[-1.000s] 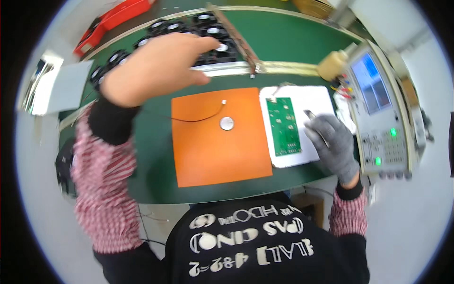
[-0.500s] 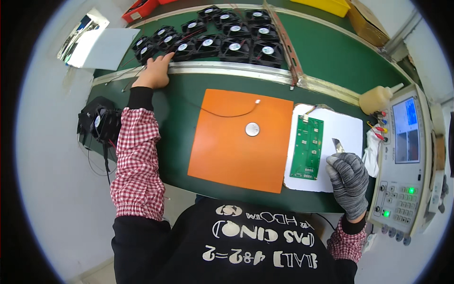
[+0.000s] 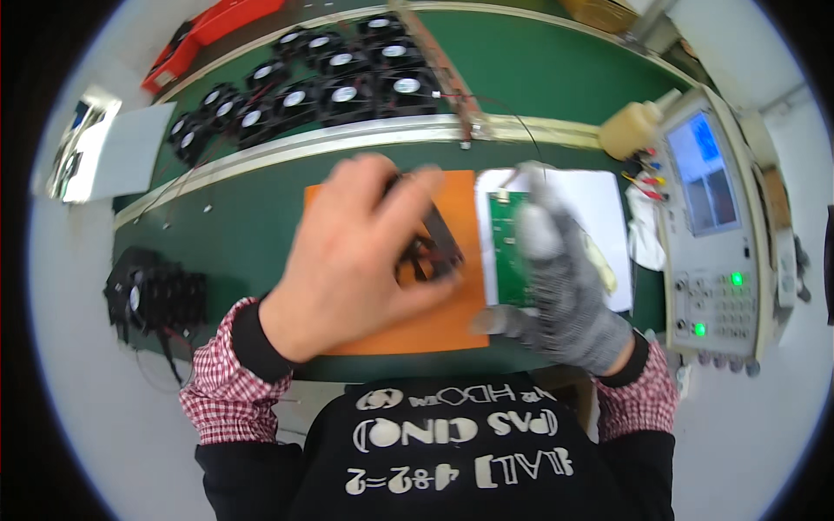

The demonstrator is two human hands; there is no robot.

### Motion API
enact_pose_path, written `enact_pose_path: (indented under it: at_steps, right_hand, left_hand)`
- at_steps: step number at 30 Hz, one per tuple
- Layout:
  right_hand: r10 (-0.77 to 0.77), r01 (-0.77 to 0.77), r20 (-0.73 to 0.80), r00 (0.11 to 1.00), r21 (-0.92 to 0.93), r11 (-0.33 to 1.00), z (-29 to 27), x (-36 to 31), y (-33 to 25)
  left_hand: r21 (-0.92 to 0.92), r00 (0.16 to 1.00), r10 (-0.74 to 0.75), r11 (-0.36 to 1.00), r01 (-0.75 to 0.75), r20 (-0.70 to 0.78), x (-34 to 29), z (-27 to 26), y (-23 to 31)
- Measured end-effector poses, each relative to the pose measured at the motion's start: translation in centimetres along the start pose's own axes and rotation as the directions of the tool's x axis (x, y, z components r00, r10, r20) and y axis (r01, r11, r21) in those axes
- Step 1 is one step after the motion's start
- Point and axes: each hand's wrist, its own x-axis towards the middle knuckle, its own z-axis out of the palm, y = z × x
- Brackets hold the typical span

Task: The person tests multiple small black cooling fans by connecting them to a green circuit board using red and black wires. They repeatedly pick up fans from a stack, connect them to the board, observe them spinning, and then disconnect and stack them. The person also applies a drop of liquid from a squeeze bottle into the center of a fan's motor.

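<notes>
My bare left hand (image 3: 352, 256) is closed around a black cooling fan (image 3: 430, 247), above the orange mat (image 3: 465, 326). Its fingers hide part of the fan's frame. My right hand (image 3: 565, 269), in a grey knitted glove, is blurred over the green circuit board (image 3: 508, 260), its thumb and forefinger apart. A yellowish knife handle (image 3: 599, 265) shows at the outer edge of the glove, seemingly held by the hidden fingers. From the right fingertips a thin dark wire (image 3: 512, 115) arcs away to a white connector (image 3: 436, 94) near the far fans.
Several black fans (image 3: 345, 94) stand in rows behind the pale rail (image 3: 304, 143). More fans (image 3: 156, 295) are stacked at the left edge. A white board (image 3: 599, 187) lies under the circuit board. At the right are a yellowish bottle (image 3: 630, 130) and a test instrument (image 3: 712, 234).
My left hand has come back from the far fans to the mat with a fan in it. My right fingers have stretched forward over the circuit board. The view has shifted right.
</notes>
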Motion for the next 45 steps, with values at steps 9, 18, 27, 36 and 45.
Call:
enact_pose_path:
  at_steps: [9,18,27,36,45]
  right_hand:
    - [0.334,-0.278,0.029,0.942,-0.494,0.824,-4.6,-2.9,5.5]
    - [0.468,-0.478,0.100,0.878,0.224,0.849,0.3,-2.8,6.9]
    - [0.540,-0.565,0.165,0.825,0.229,0.793,1.1,-3.9,7.4]
    - [0.509,-0.532,0.157,0.846,0.192,0.825,1.0,-4.3,7.5]
    - [0.458,-0.477,0.162,0.874,0.110,0.872,0.7,-4.0,7.5]
  left_hand:
    - [-0.432,0.874,-0.443,0.841,0.326,-0.202,0.7,-4.0,-9.3]
    - [-0.195,0.916,-0.240,0.930,0.312,0.323,-1.2,5.3,-3.0]
    - [-0.312,0.940,0.021,0.946,0.091,0.340,-3.1,4.9,-3.8]
    - [-0.001,0.960,0.276,0.961,-0.276,-0.056,-4.0,3.1,-2.0]
    - [-0.544,0.992,0.125,0.832,-0.105,-0.001,-2.9,-1.3,-0.6]
